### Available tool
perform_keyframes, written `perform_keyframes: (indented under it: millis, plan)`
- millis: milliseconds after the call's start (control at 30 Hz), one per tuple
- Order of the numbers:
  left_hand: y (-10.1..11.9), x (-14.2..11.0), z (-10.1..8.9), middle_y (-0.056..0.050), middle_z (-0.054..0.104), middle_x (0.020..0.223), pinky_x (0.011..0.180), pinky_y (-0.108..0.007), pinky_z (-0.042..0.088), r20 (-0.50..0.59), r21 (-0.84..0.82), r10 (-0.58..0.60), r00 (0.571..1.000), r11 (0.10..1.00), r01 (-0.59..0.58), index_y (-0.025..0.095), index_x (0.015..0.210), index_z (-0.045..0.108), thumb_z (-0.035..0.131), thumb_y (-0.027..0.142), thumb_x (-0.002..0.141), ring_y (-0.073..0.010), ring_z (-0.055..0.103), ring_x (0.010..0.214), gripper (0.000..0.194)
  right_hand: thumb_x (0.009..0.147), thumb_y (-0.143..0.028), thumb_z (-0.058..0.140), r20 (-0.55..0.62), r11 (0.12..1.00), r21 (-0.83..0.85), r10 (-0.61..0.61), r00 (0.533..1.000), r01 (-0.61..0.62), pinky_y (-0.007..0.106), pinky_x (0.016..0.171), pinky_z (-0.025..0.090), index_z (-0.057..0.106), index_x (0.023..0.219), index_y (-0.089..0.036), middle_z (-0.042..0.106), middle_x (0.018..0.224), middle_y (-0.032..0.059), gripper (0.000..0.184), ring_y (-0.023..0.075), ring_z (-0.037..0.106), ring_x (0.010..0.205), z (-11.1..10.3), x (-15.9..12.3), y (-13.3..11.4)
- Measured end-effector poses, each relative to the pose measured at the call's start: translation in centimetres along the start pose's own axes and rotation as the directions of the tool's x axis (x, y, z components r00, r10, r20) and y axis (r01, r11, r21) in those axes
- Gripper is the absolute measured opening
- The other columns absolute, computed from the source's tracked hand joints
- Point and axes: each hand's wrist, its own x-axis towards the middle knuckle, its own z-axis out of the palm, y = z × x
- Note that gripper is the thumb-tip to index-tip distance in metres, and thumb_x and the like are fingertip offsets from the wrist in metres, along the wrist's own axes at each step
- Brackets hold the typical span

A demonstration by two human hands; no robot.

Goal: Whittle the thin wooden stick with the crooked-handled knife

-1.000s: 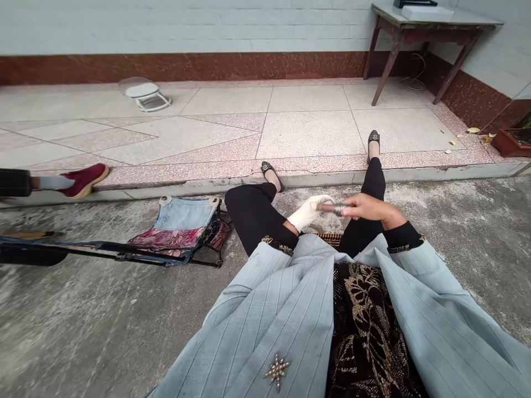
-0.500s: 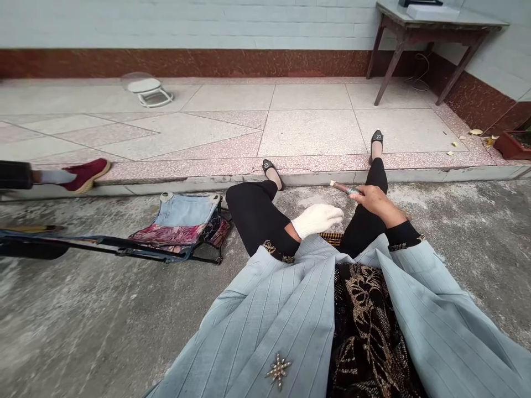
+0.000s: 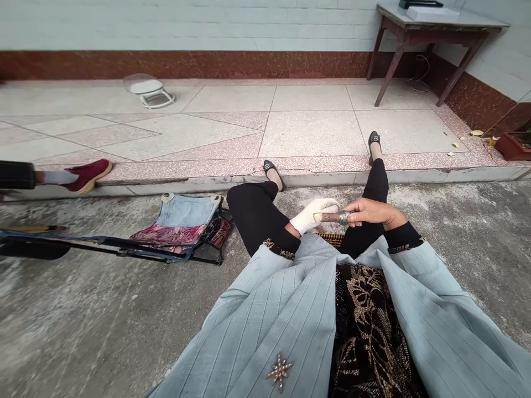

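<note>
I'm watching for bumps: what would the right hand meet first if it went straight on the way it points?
Probably the gloved left hand, which the wire-wrapped handle in the right hand overlaps in this view; depth is unclear.

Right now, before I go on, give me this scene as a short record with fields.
left hand: left hand in a white glove, at the handle's free end; grip unclear
right hand: right hand bare, holding the wire-wrapped brown handle
between legs: woven item, mostly hidden
left side: folding seat on concrete; another person's red shoe at the step edge
background: white stool; wooden table bearing a white box
</note>
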Motion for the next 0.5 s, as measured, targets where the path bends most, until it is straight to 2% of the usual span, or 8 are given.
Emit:
perform_keyframes:
  millis: [33, 100, 167, 233, 333, 400, 467, 500]
  plan:
    - [-0.1, 0.0, 0.6, -0.001, 0.064, 0.078, 0.067, -0.024, 0.044, 0.017, -0.031, -0.012, 1.0, 0.999, 0.012, 0.014, 0.1, 0.068, 0.047, 0.034, 0.093, -0.0127, 0.057, 0.07, 0.03, 0.082, -0.057, 0.065, -0.057, 0.999, 0.034, -0.022, 0.998, 0.023, 0.024, 0.055, 0.037, 0.065, 0.084, -0.014, 0.058, 0.066, -0.0014, 0.043, 0.0094, 0.047, 0.056, 0.0, -0.1, -0.2]
    - [-0.3, -0.1, 1.6, 0.0, 0.059, 0.07, 0.062, -0.024, 0.041, 0.028, -0.056, -0.05, 0.998, 0.997, 0.051, 0.013, 0.095, 0.067, 0.045, 0.038, 0.095, -0.0118, 0.052, 0.063, 0.033, 0.083, -0.059, 0.063, -0.25, 0.993, 0.087, -0.05, 0.967, 0.074, 0.024, 0.054, 0.036, 0.063, 0.081, -0.015, 0.057, 0.067, -0.001, 0.045, 0.0088, 0.045, 0.055, -0.2, -0.2, -0.4]
    - [-0.4, -0.2, 2.1, 0.0, 0.058, 0.069, 0.063, -0.024, 0.04, 0.044, -0.014, -0.026, 0.999, 1.0, 0.027, 0.014, 0.089, 0.066, 0.045, 0.039, 0.096, -0.0118, 0.051, 0.064, 0.033, 0.082, -0.062, 0.062, -0.449, 0.992, 0.088, -0.037, 0.893, 0.086, 0.024, 0.052, 0.033, 0.06, 0.073, -0.015, 0.056, 0.066, -0.0006, 0.047, 0.0084, 0.043, 0.053, -0.7, -0.2, 0.0]
    - [-0.4, -0.3, 2.2, 0.0, 0.061, 0.075, 0.068, -0.024, 0.041, 0.04, 0.07, 0.013, 0.999, 0.997, -0.016, 0.015, 0.087, 0.065, 0.045, 0.037, 0.096, -0.0125, 0.054, 0.07, 0.031, 0.081, -0.063, 0.062, -0.573, 0.998, 0.059, 0.009, 0.82, 0.03, 0.025, 0.051, 0.032, 0.057, 0.068, -0.016, 0.055, 0.063, -0.0004, 0.049, 0.0087, 0.043, 0.051, -1.3, -0.1, 0.8]
    - [-0.5, -0.4, 2.0, -0.001, 0.066, 0.082, 0.074, -0.024, 0.042, 0.03, 0.262, 0.023, 0.999, 0.964, -0.03, 0.018, 0.09, 0.066, 0.043, 0.036, 0.098, -0.0143, 0.059, 0.078, 0.03, 0.083, -0.059, 0.059, -0.683, 0.987, -0.041, 0.085, 0.726, -0.153, 0.026, 0.052, 0.034, 0.057, 0.069, -0.017, 0.056, 0.061, 0.0007, 0.044, 0.0111, 0.046, 0.052, -2.2, -0.1, 2.1]
    - [-0.4, -0.5, 1.7, -0.002, 0.068, 0.086, 0.076, -0.025, 0.043, 0.046, 0.415, 0.027, 0.999, 0.909, -0.044, 0.019, 0.093, 0.067, 0.042, 0.036, 0.098, -0.0161, 0.061, 0.082, 0.031, 0.086, -0.053, 0.059, -0.744, 0.922, -0.171, 0.111, 0.659, -0.348, 0.027, 0.055, 0.035, 0.06, 0.07, -0.017, 0.059, 0.062, 0.0025, 0.039, 0.0136, 0.05, 0.056, -2.5, 0.0, 3.0]
    - [-0.2, -0.5, 1.4, -0.004, 0.071, 0.096, 0.081, -0.026, 0.044, 0.068, 0.527, 0.034, 0.997, 0.847, -0.065, 0.019, 0.099, 0.068, 0.042, 0.036, 0.099, -0.0182, 0.064, 0.091, 0.031, 0.087, -0.048, 0.06, -0.763, 0.8, -0.303, 0.123, 0.635, -0.518, 0.028, 0.058, 0.035, 0.063, 0.071, -0.017, 0.062, 0.065, 0.0046, 0.035, 0.016, 0.054, 0.062, -2.5, 0.2, 3.7]
    - [0.0, -0.4, 1.1, -0.005, 0.071, 0.101, 0.084, -0.027, 0.045, 0.073, 0.558, 0.037, 0.997, 0.827, -0.072, 0.019, 0.103, 0.068, 0.042, 0.035, 0.099, -0.019, 0.064, 0.095, 0.031, 0.088, -0.046, 0.06, -0.748, 0.747, -0.352, 0.137, 0.649, -0.564, 0.028, 0.059, 0.035, 0.065, 0.073, -0.017, 0.064, 0.067, 0.0054, 0.033, 0.0169, 0.056, 0.064, -2.4, 0.3, 3.9]
